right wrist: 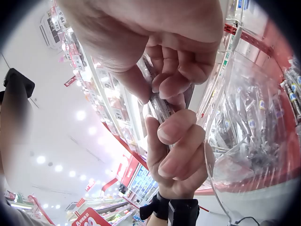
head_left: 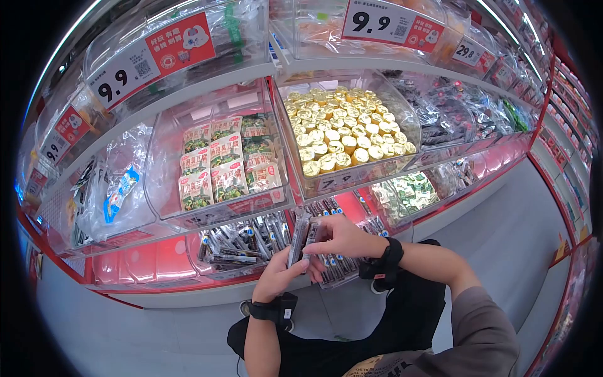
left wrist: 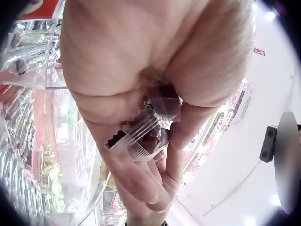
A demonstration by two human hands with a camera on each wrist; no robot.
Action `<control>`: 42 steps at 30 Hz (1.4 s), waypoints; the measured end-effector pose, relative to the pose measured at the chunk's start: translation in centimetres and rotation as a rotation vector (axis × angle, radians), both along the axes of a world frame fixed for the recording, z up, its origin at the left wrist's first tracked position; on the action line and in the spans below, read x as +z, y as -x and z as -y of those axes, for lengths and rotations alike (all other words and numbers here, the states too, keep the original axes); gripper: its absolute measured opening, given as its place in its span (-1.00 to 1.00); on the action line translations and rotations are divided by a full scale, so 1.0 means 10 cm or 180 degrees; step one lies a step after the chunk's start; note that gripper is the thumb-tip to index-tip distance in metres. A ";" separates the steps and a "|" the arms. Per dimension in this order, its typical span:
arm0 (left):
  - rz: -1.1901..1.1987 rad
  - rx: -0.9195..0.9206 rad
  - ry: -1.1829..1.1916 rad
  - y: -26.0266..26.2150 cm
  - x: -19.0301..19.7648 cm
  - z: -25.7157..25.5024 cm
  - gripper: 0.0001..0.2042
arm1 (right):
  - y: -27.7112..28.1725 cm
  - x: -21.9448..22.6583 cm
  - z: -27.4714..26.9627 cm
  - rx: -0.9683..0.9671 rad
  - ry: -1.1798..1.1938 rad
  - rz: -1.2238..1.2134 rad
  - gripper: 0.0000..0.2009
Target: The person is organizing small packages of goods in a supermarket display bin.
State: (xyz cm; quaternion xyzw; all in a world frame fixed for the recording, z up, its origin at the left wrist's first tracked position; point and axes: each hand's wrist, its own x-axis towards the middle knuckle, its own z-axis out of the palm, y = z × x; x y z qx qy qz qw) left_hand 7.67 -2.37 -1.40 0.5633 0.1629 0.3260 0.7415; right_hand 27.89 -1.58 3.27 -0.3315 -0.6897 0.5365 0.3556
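In the head view, several slim, dark stick snacks in clear wrappers (head_left: 299, 234) stand upright between the two hands, in front of the lowest shelf. The left hand (head_left: 276, 278) grips them from below, its thumb across their front. From the right, the right hand (head_left: 344, 237) pinches at the same bunch. Crimped, see-through wrapper ends (left wrist: 143, 134) poke out of the left palm in the left wrist view. The right wrist view shows one wrapped stick (right wrist: 161, 108) running between the fingers of both hands; the right palm hides its upper part.
Similar wrapped sticks fill a low left bin (head_left: 248, 242) and another low bin (head_left: 339, 267) just behind the right hand. Above are a clear bin of gold-foil-topped rolls (head_left: 352, 129) and one of printed snack packets (head_left: 220, 163). A shelf edge (head_left: 207, 223) runs above the lower bins.
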 end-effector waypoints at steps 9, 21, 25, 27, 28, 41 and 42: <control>0.0139 0.0765 0.0033 -0.03 0.06 0.07 -0.69 | -0.06 0.07 -0.01 -0.0163 0.0343 -0.0382 -0.75; -0.0168 0.1221 0.0022 -0.02 0.02 0.01 -0.66 | -0.03 0.07 0.04 -0.0185 0.0724 -0.0604 -0.79; -0.0267 0.1281 -0.0123 -0.02 -0.01 0.00 -0.67 | -0.01 0.00 0.00 -0.0326 0.0981 -0.0666 -0.81; -0.0377 0.1312 -0.0193 -0.04 -0.06 -0.03 -0.70 | -0.01 -0.01 0.00 -0.0485 0.1257 -0.0630 -0.82; -0.0436 0.1326 -0.0227 -0.04 -0.08 -0.04 -0.71 | -0.02 -0.03 -0.02 -0.0539 0.1464 -0.0713 -0.82; -0.0300 0.1327 0.0054 -0.01 -0.12 -0.11 -0.86 | -0.77 -0.60 -0.75 -0.0951 0.1808 0.1457 -0.68; -0.0313 0.1306 0.0054 -0.02 -0.12 -0.10 -0.86 | -0.81 -0.63 -0.83 -0.1137 0.1514 0.1862 -0.65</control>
